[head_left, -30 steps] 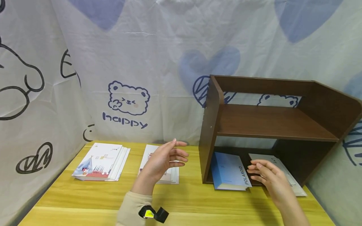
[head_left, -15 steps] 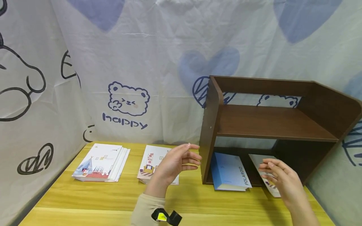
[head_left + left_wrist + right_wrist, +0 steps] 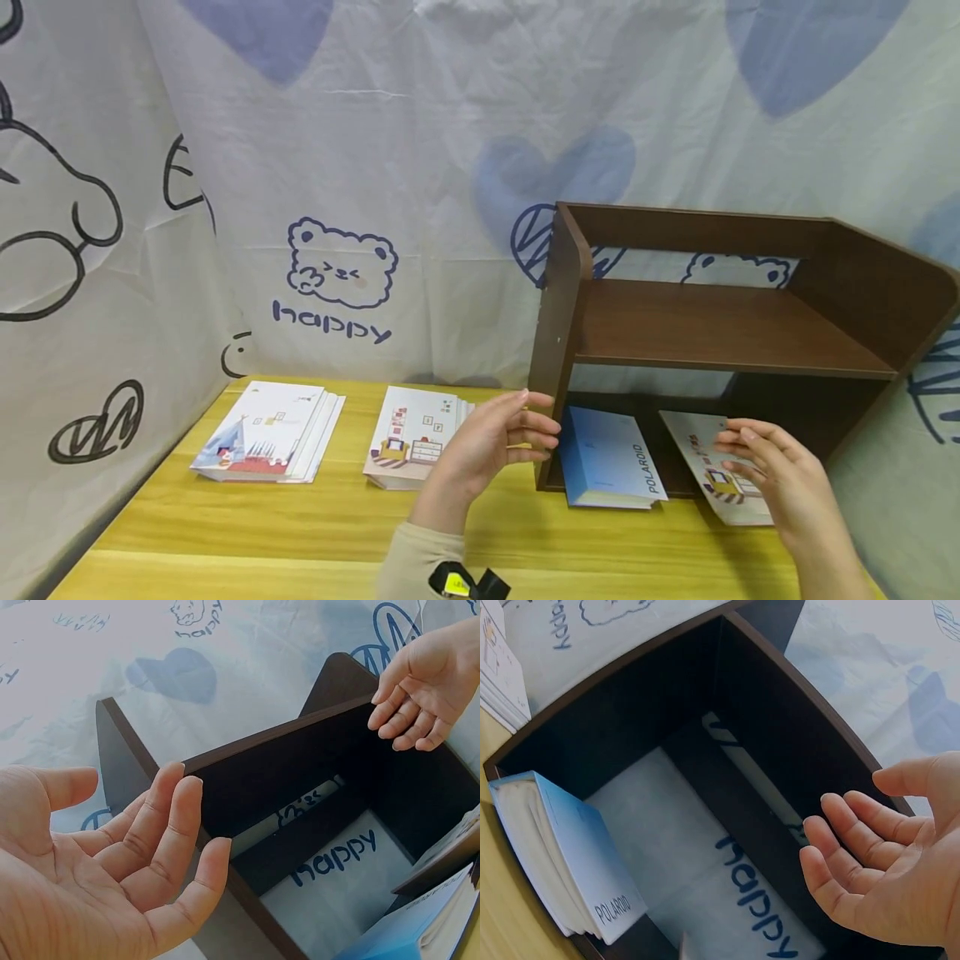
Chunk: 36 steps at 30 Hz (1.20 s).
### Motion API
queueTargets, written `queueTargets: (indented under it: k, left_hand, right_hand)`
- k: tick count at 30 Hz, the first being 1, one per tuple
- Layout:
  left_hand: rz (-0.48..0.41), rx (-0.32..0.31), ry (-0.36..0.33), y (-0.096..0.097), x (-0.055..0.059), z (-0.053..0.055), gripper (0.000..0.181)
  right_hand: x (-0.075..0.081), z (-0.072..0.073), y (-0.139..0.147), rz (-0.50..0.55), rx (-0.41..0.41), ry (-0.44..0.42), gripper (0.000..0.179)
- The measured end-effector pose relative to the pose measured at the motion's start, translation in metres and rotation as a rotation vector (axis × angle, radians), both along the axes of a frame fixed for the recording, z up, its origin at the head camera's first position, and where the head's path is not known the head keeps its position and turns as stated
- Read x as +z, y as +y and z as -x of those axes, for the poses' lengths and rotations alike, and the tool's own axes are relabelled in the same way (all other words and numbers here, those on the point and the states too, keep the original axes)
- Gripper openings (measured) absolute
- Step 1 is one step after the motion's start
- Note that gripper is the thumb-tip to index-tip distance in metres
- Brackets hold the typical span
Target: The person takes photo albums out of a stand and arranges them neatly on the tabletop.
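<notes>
My left hand (image 3: pixel 491 450) is held in the air with relaxed, slightly bent fingers, beside the left side panel of a dark brown shelf (image 3: pixel 735 321). It holds nothing. In the shelf's lower compartment a blue book marked POLAROID (image 3: pixel 611 454) lies flat, its front edge jutting out. To its right lies a white illustrated book (image 3: pixel 693 450), partly hidden behind my right hand (image 3: pixel 791 487). That hand also hovers with loosely bent fingers and nothing in them. The right wrist view shows the blue book (image 3: pixel 592 855) and the bent fingers, apart from it.
Two piles of white illustrated books lie on the yellow wooden table (image 3: pixel 247 533): a left pile (image 3: pixel 258 429) and a middle pile (image 3: pixel 412 437). A printed cloth (image 3: pixel 442 192) hangs behind. The shelf's upper board (image 3: pixel 720 312) overhangs the lower compartment.
Both hands have drifted to the right, the left one also sinking slightly. More of the middle pile and of the white book in the shelf now shows. The books themselves stay put.
</notes>
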State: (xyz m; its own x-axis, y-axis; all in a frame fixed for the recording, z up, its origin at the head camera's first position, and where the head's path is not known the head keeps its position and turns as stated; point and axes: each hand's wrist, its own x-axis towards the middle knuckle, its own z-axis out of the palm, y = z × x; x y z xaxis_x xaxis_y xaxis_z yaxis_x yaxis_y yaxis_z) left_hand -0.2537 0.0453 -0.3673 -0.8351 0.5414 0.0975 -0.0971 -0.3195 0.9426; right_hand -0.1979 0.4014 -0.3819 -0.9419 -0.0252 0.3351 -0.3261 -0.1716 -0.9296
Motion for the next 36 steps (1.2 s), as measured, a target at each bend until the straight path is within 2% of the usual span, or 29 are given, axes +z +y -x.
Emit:
queueTargets:
  k: [11,18,25,36]
  left_hand:
    - [-0.016,-0.05,-0.032,0.021,-0.007,-0.003,0.048]
    - [-0.023,-0.091,-0.057,0.037,-0.012,-0.005,0.047]
    - [-0.002,-0.098,-0.056,0.053,-0.015,-0.008,0.046]
    - [-0.05,-0.095,-0.092,0.079,-0.025,-0.01,0.046]
  right_hand:
    - [-0.003,0.001,0.019,0.102,-0.017,0.04,0.029]
    - [-0.007,0.002,0.029,0.115,-0.084,0.018,0.027]
    - [-0.011,0.001,0.038,0.113,-0.127,0.018,0.025]
    - [-0.011,0.003,0.049,0.163,-0.211,-0.021,0.02]
